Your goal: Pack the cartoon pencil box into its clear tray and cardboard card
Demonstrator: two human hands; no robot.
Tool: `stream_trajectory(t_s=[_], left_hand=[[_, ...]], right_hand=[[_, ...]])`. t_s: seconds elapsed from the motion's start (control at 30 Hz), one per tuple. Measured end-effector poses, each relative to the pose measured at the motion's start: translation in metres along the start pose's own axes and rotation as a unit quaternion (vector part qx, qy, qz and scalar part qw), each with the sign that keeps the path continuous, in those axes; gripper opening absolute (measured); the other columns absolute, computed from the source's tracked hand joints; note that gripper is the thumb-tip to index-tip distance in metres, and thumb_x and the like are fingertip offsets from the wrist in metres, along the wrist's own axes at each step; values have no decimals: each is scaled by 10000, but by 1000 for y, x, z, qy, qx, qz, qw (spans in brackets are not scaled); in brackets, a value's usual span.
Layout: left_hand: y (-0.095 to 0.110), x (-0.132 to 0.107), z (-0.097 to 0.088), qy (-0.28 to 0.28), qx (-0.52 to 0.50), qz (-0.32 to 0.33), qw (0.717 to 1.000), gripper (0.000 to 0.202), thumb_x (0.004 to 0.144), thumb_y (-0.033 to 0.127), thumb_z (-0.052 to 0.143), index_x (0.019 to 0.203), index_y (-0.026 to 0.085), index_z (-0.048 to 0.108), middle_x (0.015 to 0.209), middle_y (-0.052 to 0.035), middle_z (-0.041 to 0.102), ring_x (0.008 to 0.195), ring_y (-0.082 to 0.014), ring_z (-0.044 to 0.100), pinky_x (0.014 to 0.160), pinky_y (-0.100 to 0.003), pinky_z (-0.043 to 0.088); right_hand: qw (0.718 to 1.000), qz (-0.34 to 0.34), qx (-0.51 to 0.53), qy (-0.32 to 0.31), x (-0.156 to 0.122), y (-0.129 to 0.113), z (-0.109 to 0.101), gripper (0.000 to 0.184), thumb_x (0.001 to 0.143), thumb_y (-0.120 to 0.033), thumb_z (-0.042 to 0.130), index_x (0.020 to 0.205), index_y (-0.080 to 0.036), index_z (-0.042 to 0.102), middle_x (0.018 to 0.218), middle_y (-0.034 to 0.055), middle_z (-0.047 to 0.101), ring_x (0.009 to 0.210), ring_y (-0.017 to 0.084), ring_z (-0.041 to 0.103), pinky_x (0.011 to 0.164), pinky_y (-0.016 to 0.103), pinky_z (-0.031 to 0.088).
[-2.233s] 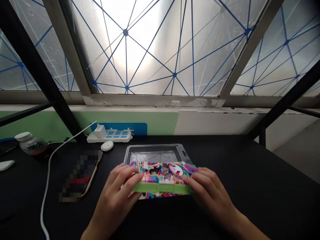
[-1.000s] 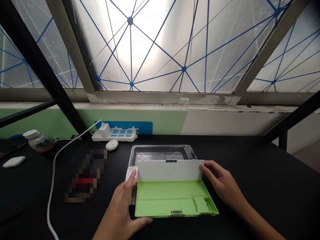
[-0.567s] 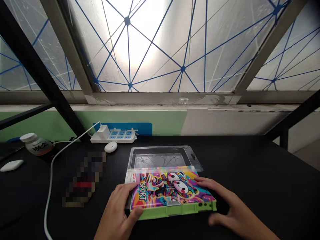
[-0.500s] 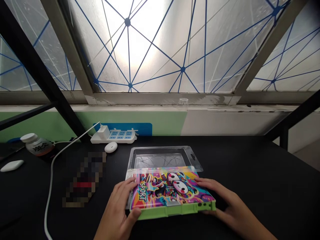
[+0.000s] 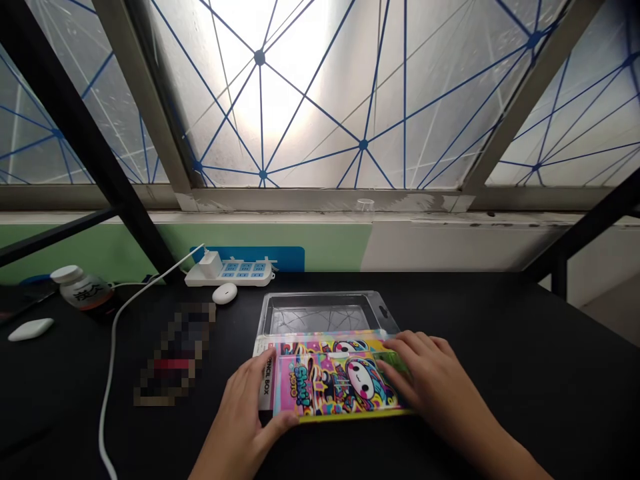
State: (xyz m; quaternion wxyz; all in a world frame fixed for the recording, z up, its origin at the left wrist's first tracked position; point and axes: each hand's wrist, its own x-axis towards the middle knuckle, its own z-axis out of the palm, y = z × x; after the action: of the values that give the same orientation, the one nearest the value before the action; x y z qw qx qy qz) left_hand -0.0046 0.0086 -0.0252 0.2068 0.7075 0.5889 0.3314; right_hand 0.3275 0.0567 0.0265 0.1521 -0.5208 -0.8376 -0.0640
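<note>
Pencil box (image 5: 336, 385) lay flat on the black tabletop (image 5: 505, 380), its bright cartoon-printed face up and a patch of green plastic (image 5: 393, 364) showing at the far right corner. It sat on a printed card (image 5: 267, 385) marked "PENCIL BOX", just in front of a clear plastic blister tray (image 5: 320, 298), and overlapped the tray's near edge.

The left hand (image 5: 243, 417) curved around the box's near left corner, with the thumb along the near edge and the fingers (image 5: 253, 377) against the card; whether they were pinching, I cannot tell. The right hand (image 5: 435, 380) lay over the right end of the box, its fingers (image 5: 403, 350) slightly apart and resting on top, not clamped.

That placement looked sound: light, flat pressure on the right would suit the glossy face, while the left hand's hold on the corner would help keep the box square on the card.

Farther back stood a white power strip (image 5: 230, 272) and a white oval case (image 5: 225, 293). To the left were a capped bottle (image 5: 83, 291), a white cable (image 5: 113, 360) and a pixelated, unreadable object (image 5: 175, 353).
</note>
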Motion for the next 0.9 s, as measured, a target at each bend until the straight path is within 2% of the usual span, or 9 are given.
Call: stream_trajectory(t_s=[0.1,0.2,0.3,0.43,0.57,0.7,0.8,0.9], left_hand=[[-4,-3,1,-16,-7,19,1000,923,777,424,804,1544,319,302,1491,-134,488,1354,-406,445,1080,-595,407],[-5,-2,1,-29,6,35,999,1049,729,323,854,1568,351,224,1502,-115,493,1352,-384,469,1107,-599,384],[-3,-1,-1,-33,14,35,999,1073,758,283,829,1583,363,147,1489,-98,523,1351,-347,495,1127,-584,376],[-1,-1,-4,-37,37,39,998,1023,769,313,814,1581,341,193,1488,-97,534,1362,-357,495,1126,-584,383],[0,1,-4,-49,55,31,997,974,776,338,809,1573,307,250,1495,-111,524,1371,-359,483,1123,-578,389],[0,2,-3,-47,63,24,997,866,854,485,721,1571,272,286,1474,-129,541,1353,-367,496,1120,-580,386],[-1,2,-6,-62,38,45,996,695,967,649,434,1549,277,357,1515,-112,501,1397,-346,450,1163,-571,325],[-2,0,-12,-78,5,39,996,710,991,685,160,1567,302,323,1591,-65,396,1463,-306,357,1182,-529,311]], right_hand=[[996,-46,50,-53,17,-26,-2,264,964,-392,580,1127,-196,647,1084,105,683,985,301,621,846,463,458],[988,-75,101,-91,31,-47,3,286,978,-363,567,1196,-184,613,1144,115,675,1051,304,612,892,469,475],[985,-79,118,-97,37,-55,12,231,1002,-312,518,1160,-172,613,1110,121,674,1018,296,621,886,475,494],[988,-71,119,-75,37,-55,24,164,998,-255,515,1082,-151,610,1045,128,663,975,291,623,842,459,527],[992,-85,95,-14,37,-56,28,124,998,-228,500,1027,-151,593,984,123,660,902,285,632,776,447,550],[987,-96,80,102,37,-58,25,222,1045,-275,392,992,-153,570,975,131,661,875,274,637,756,444,552],[972,-133,78,177,30,-59,17,193,1042,-278,436,1044,-147,578,1013,131,680,942,268,650,834,446,543],[950,-209,90,214,18,-59,-3,96,996,-199,551,1063,-150,600,1013,101,715,1016,237,664,999,429,485]])
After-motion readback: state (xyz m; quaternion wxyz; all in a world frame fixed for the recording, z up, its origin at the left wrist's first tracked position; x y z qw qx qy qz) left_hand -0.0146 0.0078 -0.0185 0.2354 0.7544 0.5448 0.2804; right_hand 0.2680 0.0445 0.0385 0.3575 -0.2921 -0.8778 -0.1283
